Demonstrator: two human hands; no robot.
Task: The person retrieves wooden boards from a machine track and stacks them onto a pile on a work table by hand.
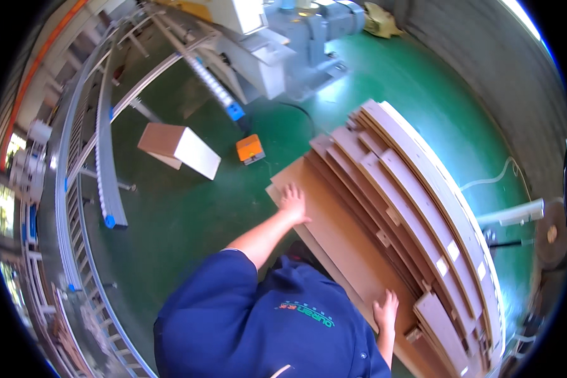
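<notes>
A long, flat brown board lies in front of me, on top of other boards whose edges show along its near side. My left hand rests on its far left end, fingers spread and thumb apart. Toward the other end, my right hand touches the board near its close edge, with thumb and fingers apart. Beyond the board rises a stepped stack of long brown panels, some with pale labels. A few shorter panels lie on the stack's right end. Neither hand is wrapped round anything I can see.
An orange foot pedal sits on the green floor. Left of it stands a folded brown-and-white panel piece. Metal roller conveyors run along the left. A grey machine stands at the back, a grey wall at right.
</notes>
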